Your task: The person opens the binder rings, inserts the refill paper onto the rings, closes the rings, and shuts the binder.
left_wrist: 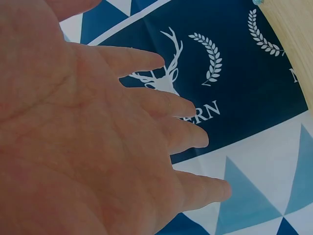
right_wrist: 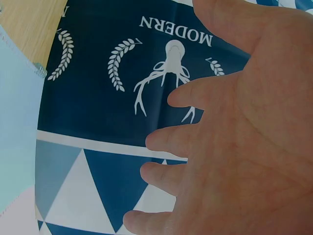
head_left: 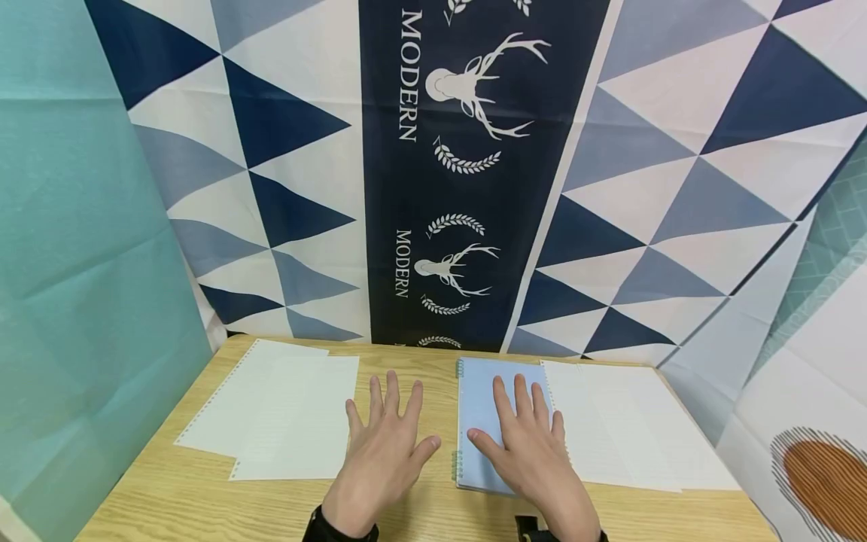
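A light wooden surface [head_left: 420, 361] with visible grain carried everything. On its left part lay two overlapping white lined loose-leaf sheets [head_left: 284, 414], punched along the left edge. Right of the middle lay a pale blue spiral-bound notebook [head_left: 479, 410], closed, its coil on the left. Touching its right edge, more white lined sheets [head_left: 623, 429] lay flat toward the right rim.

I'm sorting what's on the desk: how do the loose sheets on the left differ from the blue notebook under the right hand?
The loose sheets are white, unbound, and lie overlapped and slightly fanned; the blue notebook is pale blue and spiral-bound along its left edge. No hand is on the loose sheets, the left hand hovering or resting beside them, while the right hand lies spread over the blue notebook. Both lie flat on the wooden table.
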### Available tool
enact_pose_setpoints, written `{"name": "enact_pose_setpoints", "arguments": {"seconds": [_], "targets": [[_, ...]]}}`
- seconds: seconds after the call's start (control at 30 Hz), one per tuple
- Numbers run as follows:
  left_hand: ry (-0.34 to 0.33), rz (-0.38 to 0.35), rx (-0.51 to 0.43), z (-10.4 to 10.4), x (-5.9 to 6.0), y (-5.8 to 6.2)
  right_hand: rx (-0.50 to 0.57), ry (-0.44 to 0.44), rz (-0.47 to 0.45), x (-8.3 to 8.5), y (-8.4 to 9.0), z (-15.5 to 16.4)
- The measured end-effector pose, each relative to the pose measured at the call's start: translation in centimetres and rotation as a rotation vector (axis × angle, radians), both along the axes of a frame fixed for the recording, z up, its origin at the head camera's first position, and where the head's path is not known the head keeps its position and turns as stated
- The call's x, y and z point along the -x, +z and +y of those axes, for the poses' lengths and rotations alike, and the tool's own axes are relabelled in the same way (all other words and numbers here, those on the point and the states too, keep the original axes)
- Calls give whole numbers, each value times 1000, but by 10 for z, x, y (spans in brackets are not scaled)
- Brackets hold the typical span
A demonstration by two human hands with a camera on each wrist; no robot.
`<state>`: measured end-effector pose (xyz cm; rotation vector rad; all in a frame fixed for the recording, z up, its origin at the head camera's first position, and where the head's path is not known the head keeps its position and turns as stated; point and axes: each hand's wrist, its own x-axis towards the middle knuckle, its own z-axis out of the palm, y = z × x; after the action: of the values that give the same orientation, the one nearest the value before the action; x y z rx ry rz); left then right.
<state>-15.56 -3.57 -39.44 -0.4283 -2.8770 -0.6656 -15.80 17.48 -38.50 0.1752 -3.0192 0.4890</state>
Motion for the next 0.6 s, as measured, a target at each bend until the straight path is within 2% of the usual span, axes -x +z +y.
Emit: {"name": "enact_pose_setpoints", "arguments": {"seconds": [0.6], "targets": [[-8,-8,9,0,0,-1,0,1,-21,1,-1,0]]}}
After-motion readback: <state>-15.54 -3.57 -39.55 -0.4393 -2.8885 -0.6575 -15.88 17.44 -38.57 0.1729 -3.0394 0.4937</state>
